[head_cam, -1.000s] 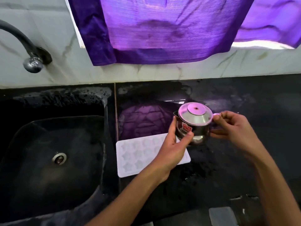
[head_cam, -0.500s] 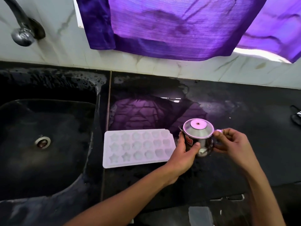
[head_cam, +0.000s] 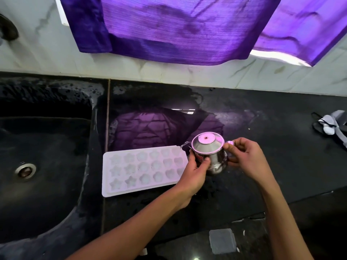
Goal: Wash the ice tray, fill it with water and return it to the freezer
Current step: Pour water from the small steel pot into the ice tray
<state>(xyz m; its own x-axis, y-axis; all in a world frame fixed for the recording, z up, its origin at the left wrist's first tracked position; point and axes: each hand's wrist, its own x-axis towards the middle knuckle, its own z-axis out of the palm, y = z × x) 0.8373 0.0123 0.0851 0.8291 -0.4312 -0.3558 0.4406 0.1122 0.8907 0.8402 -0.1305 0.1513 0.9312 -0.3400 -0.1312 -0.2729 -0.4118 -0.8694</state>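
Right now we are holding a small steel jug (head_cam: 210,156) in both hands at the right end of the ice tray (head_cam: 142,170), which is lying flat on the dark wet counter (head_cam: 272,156), just right of the sink (head_cam: 43,166). Our left hand (head_cam: 195,171) is wrapping the jug's body, fingers curled round its left side and the thumb pressing the near face. Our right hand (head_cam: 244,158) is pinching the handle, fingers bunched together round it. The jug's lid (head_cam: 207,142) is sitting on top, and the spout (head_cam: 185,144) is reaching over the tray's far right corner.

We are judging this to be the filling step, with the pour about to begin or just beginning; we cannot tell whether water is leaving the spout yet, nor whether any cells are holding water.

Several things could go wrong from here:

- Tipping too fast could be flooding the shallow cells and sending water over the rim onto the counter.
- The lid looks loose, so a steep tilt could be dropping it onto the tray.
- The spout is sitting near the tray's edge, so a slight drift right could be pouring onto the counter instead.
- A wet counter could be letting the light tray slide if the jug nudges it.
- A brimful tray would be slopping on the way to the freezer.
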